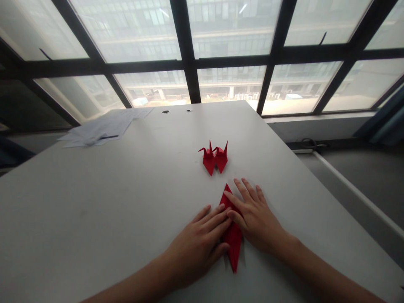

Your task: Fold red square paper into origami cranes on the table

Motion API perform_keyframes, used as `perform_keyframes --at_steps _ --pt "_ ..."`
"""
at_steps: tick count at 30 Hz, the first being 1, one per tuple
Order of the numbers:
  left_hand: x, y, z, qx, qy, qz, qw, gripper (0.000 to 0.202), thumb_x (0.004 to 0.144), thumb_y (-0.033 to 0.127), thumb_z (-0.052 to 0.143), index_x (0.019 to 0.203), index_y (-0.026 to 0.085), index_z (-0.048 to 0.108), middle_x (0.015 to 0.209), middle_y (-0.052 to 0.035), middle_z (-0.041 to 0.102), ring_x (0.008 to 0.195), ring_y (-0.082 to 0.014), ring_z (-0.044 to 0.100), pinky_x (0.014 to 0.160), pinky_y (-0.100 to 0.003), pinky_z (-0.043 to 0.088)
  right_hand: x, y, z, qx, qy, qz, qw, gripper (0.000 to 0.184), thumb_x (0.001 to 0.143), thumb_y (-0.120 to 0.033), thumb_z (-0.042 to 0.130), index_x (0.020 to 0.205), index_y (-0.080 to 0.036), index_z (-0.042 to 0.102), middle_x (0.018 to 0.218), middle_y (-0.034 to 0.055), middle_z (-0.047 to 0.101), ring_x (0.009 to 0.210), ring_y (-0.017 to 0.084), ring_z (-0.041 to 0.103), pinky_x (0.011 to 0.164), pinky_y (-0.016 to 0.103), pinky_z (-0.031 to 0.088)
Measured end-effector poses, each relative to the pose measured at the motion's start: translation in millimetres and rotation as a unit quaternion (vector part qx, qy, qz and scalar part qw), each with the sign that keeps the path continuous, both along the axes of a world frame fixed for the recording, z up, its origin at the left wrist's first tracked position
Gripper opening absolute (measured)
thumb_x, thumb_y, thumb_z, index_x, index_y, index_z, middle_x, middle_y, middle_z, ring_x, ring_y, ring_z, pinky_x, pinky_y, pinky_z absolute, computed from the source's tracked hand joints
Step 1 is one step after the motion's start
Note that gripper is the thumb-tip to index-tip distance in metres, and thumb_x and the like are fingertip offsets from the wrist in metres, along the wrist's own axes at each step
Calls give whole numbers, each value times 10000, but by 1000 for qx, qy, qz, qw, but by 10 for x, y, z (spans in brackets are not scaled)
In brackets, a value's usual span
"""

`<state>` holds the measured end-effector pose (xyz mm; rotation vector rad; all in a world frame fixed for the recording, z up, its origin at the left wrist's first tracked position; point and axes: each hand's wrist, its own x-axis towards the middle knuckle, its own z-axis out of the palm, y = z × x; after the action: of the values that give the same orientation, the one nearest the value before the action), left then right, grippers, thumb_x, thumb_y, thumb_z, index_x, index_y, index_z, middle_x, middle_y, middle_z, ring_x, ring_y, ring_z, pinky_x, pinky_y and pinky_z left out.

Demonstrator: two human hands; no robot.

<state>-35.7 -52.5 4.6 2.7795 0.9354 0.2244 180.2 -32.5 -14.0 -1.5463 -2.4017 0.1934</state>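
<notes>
A folded piece of red origami paper (234, 246), long and diamond-shaped, lies on the white table with one point away from me and one towards me. From the left, my left hand (202, 237) rests on it, fingers stretched over its middle. My right hand (254, 212) lies along its right edge, with the index finger and thumb on the paper and the other fingers spread on the table. Both hands are flat and partly cover the paper. Just beyond stand two finished red paper cranes, a left crane (208, 162) and a right crane (221, 160), side by side.
The white table (126, 202) reaches to the window wall. Loose paper sheets (110, 122) with a dark pen (109, 137) lie at its far left. A round cable hole (165, 112) shows near the far edge. Right of the table runs a white bar (356, 187) by the floor.
</notes>
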Motion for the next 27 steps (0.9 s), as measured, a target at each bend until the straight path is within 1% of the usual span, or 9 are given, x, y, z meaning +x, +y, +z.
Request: perform_keyframes --at_steps 3,6,8,12,16,19,22,24,27 --pt "7 0 -3 5 -12 -1 1000 569 987 368 505 1512 218 342 1517 -81 447 1447 -239 342 1208 -490 267 -16 31 23 5 -4 -2 1000 538 997 -477 395 1505 -303 369 1641 91 147 1508 340 65 1159 661 140" --pt "10 -3 -1 9 -23 -1 1000 575 975 351 533 1508 238 350 1492 -79 481 1447 -239 344 1205 -488 275 -16 60 38 15 -4 37 999 559 980 -481 438 1512 -338 343 1646 65 126 1509 333 62 1166 653 114" --pt "5 -3 -4 14 -27 -3 1000 583 972 352 538 1511 242 344 1488 -77 487 1445 -236 347 1206 -482 277 -14 74 36 19 -5 43 999 554 979 -489 436 1507 -342 354 1646 55 127 1509 331 65 1169 652 90" --pt "-8 -3 -27 19 -26 0 999 590 978 370 524 1518 231 332 1498 -73 475 1431 -233 373 1214 -465 263 -17 94 24 7 -13 -10 1000 563 988 -526 383 1512 -322 351 1642 76 136 1508 344 60 1152 680 75" --pt "-7 -8 -39 9 -16 5 1000 569 991 380 493 1516 232 333 1517 -60 450 1439 -223 359 1226 -462 228 -14 126 26 -14 -14 -24 1000 584 979 -575 362 1509 -329 354 1639 88 151 1506 351 70 1142 690 96" --pt "-5 -9 -15 -5 -21 7 1000 537 1004 369 462 1512 242 339 1538 -56 418 1459 -212 318 1232 -463 206 -1 152 35 -11 -7 -37 999 556 994 -539 347 1496 -303 387 1633 99 176 1505 346 85 1145 682 109" --pt "-1 -2 24 -16 -28 9 999 478 1017 360 428 1481 250 397 1544 -53 408 1485 -217 252 1240 -496 136 17 161 64 7 14 -52 999 522 1020 -441 309 1492 -237 398 1620 109 223 1504 318 124 1161 652 126" --pt "5 3 44 -20 -30 12 999 453 1021 361 413 1460 249 427 1545 -52 406 1495 -217 218 1241 -506 96 31 153 88 19 28 -11 999 498 1024 -354 297 1494 -219 390 1611 87 258 1505 270 148 1188 599 126" --pt "17 -3 49 -22 -27 18 999 509 1016 414 417 1485 221 379 1551 -68 396 1504 -216 184 1243 -499 80 44 128 93 5 33 97 995 491 1014 -290 321 1498 -235 380 1587 52 324 1491 219 212 1208 544 124"
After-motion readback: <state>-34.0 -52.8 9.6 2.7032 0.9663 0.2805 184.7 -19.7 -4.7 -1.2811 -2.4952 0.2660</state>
